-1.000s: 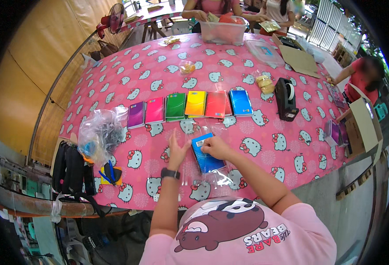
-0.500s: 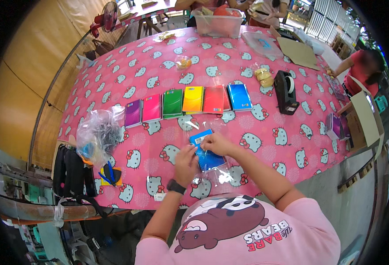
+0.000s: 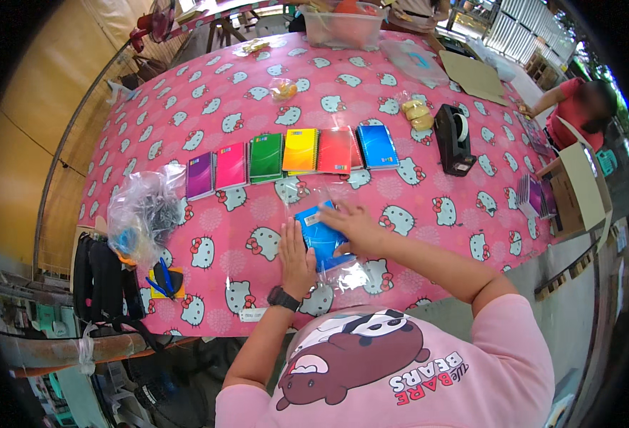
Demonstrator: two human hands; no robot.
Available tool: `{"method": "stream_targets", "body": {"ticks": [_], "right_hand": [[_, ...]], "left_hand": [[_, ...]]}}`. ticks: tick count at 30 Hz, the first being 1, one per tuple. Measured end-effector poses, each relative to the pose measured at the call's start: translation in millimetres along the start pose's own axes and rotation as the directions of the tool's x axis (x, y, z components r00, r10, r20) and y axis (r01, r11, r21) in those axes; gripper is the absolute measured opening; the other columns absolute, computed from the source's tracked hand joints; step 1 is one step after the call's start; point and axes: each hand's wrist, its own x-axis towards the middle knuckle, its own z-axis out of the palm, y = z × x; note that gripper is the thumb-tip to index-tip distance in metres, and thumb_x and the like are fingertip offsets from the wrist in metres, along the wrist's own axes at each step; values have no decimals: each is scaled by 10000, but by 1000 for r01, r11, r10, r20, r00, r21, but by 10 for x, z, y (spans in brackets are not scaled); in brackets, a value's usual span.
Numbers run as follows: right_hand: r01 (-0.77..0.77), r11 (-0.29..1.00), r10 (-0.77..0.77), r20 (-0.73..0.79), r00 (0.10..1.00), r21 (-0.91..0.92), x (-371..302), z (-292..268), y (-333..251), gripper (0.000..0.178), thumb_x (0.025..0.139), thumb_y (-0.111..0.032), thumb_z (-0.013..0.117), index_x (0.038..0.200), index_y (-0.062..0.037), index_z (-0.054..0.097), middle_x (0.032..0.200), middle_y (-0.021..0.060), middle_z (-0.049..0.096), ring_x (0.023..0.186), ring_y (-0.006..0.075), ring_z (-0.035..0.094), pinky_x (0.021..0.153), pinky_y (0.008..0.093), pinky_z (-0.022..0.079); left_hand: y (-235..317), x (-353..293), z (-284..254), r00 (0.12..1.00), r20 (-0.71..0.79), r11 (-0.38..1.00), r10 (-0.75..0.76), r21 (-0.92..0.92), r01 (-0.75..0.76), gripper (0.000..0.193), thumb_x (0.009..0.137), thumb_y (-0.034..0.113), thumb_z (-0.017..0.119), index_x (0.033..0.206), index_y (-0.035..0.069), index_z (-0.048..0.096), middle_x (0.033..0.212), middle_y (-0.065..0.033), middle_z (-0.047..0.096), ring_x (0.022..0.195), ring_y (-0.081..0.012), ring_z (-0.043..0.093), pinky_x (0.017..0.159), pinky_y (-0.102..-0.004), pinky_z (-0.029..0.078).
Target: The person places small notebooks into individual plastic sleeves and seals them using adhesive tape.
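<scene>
A blue notebook [image 3: 319, 234] inside a clear plastic sleeve [image 3: 350, 274] lies on the pink patterned tablecloth [image 3: 257, 93] in front of me. My left hand [image 3: 296, 258] lies flat on the table along the notebook's left edge, fingers together. My right hand [image 3: 353, 225] presses flat on the notebook's right side, fingers spread. Beyond them a row of spiral notebooks runs across the table: purple [image 3: 200, 175], pink [image 3: 231, 165], green [image 3: 266, 158], yellow [image 3: 301, 150], red [image 3: 336, 150] and blue [image 3: 378, 146].
A crumpled clear plastic bag [image 3: 143, 214] and blue-handled scissors [image 3: 163, 278] lie at the left. A black tape dispenser [image 3: 454, 140] stands at the right. A clear bin [image 3: 343, 27] sits at the far edge. Another person [image 3: 578, 107] works by cardboard boxes [image 3: 578, 189] on the right.
Both hands have shifted a little on the bagged blue notebook, flattening the sleeve over it. The row of notebooks has not moved.
</scene>
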Motion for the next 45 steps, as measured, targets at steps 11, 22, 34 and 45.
{"method": "stream_targets", "body": {"ticks": [11, 22, 34, 45], "right_hand": [[-226, 972, 228, -19, 974, 71, 103, 285, 18, 1076, 530, -508, 777, 1418, -242, 230, 1506, -7, 110, 1361, 402, 54, 961, 719, 138], [-214, 976, 218, -86, 972, 44, 85, 328, -31, 1314, 456, -522, 808, 1445, -152, 25, 1498, 146, 28, 1355, 429, -4, 980, 704, 97], [-17, 835, 251, -353, 902, 550, 1922, -666, 1476, 349, 733, -50, 577, 1080, -30, 607, 1009, 114, 646, 945, 225, 602, 834, 337, 455], [-492, 852, 363, -473, 803, -180, 3600, -677, 2082, 607, 669, -411, 726, 1188, -216, 480, 1222, 158, 454, 1096, 399, 478, 888, 480, 425]], "left_hand": [[-32, 39, 17, 979, 203, 993, -3, -117, 28, 618, 897, 258, 405, 1424, 52, 155, 1490, -150, 110, 1383, -331, 35, 1073, -525, 22], [75, 349, -24, 932, 350, 985, -96, 166, 39, 762, 745, 460, 622, 1398, 218, 313, 1483, 8, 203, 1361, -401, 17, 983, -701, 49], [97, 356, -94, 928, 351, 987, -126, 140, 81, 721, 733, 485, 639, 1361, 250, 375, 1482, 10, 210, 1350, -420, 53, 979, -706, 80], [181, 387, -187, 898, 410, 987, -156, 92, 129, 696, 757, 505, 598, 1364, 256, 367, 1475, 35, 224, 1351, -416, 71, 990, -695, 83]]}}
